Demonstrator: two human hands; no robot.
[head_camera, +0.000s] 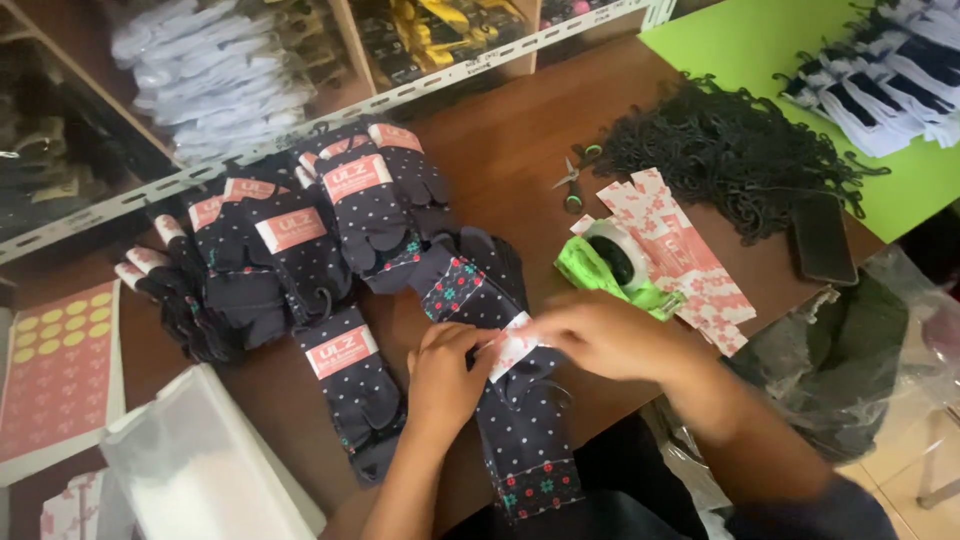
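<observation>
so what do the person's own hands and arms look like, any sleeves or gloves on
Both are bare: no gloves on the left hand or the right hand, and no rings or watch that I can make out. The forearms are uncovered too; a dark sleeve shows only high up the right arm.

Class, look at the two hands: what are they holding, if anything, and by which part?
Both the left hand and right hand pinch the pink paper band by its ends, wrapping it around the middle of the dark dotted socks.
</observation>
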